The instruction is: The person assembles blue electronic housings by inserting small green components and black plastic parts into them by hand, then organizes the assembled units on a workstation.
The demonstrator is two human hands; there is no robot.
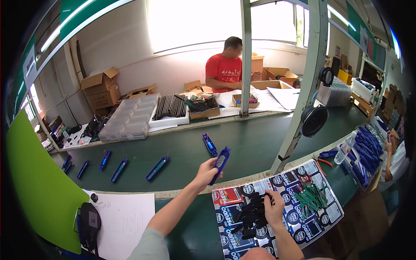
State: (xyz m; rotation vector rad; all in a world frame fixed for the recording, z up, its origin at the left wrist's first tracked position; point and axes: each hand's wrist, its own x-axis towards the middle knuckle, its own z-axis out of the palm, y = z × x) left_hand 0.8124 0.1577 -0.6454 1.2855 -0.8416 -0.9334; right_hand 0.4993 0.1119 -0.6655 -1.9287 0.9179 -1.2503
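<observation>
My left hand (pixel 205 174) is closed around a long blue plastic casing (pixel 222 161), held up over the near edge of the green belt. My right hand (pixel 274 209) reaches into a heap of small black plastic pieces (pixel 250 216); its fingertips are pinched on a black piece at the heap's right side. The heap lies on a printed sheet (pixel 229 243) in front of me. To its right sits a pile of narrow green circuit boards (pixel 313 197) with red wires. Another blue casing (pixel 209 144), its inside showing, rests on the belt just beyond my left hand.
Several blue casings (pixel 158 167) lie along the green belt (pixel 186 151). A metal post (pixel 299 112) carrying a round black fan-like unit (pixel 314 121) rises ahead. Red-handled pliers (pixel 324 162), a clear bottle (pixel 345 149) and a co-worker's hand (pixel 392 141) are at right. Another person (pixel 223 71) works opposite.
</observation>
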